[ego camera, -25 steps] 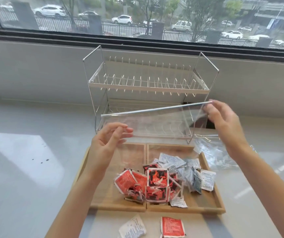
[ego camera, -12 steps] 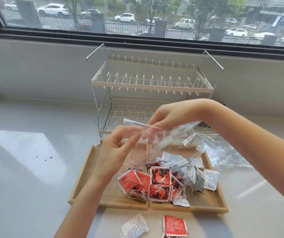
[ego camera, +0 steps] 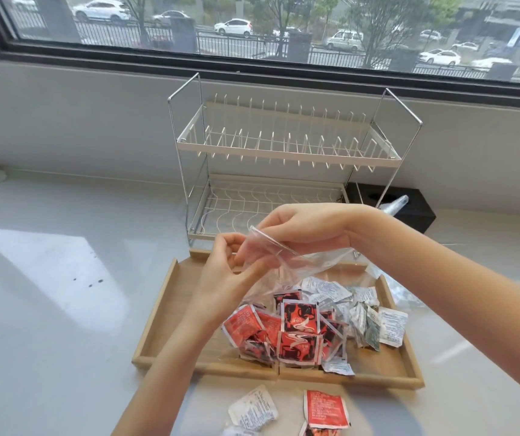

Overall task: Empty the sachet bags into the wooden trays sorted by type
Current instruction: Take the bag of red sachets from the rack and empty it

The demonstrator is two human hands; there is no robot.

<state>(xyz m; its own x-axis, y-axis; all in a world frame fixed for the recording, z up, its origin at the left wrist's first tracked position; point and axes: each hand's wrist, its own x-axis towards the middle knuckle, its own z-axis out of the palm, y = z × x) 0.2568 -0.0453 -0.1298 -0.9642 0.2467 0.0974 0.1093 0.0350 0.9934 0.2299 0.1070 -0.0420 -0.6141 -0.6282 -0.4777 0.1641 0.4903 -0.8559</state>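
Note:
Both hands meet above the two wooden trays and fold a clear empty plastic bag (ego camera: 287,256) between them. My left hand (ego camera: 230,272) pinches its left part; my right hand (ego camera: 309,228) grips its upper edge. The left wooden tray (ego camera: 170,306) is mostly bare, with red sachets (ego camera: 296,335) heaped over the seam between the trays. White sachets (ego camera: 362,309) lie in the right wooden tray (ego camera: 406,363). In front of the trays, on the counter, lie a loose white sachet (ego camera: 254,409) and a loose red sachet (ego camera: 326,409).
A white two-tier wire dish rack (ego camera: 283,152) stands directly behind the trays. A black box (ego camera: 409,209) sits behind its right side. Another crumpled clear bag (ego camera: 403,287) lies right of the trays. The grey counter (ego camera: 48,278) runs up to the window wall.
The bag was stretched flat between my two hands a second ago. My right hand has swung left to meet my left hand, and the bag is now folded and bunched between them.

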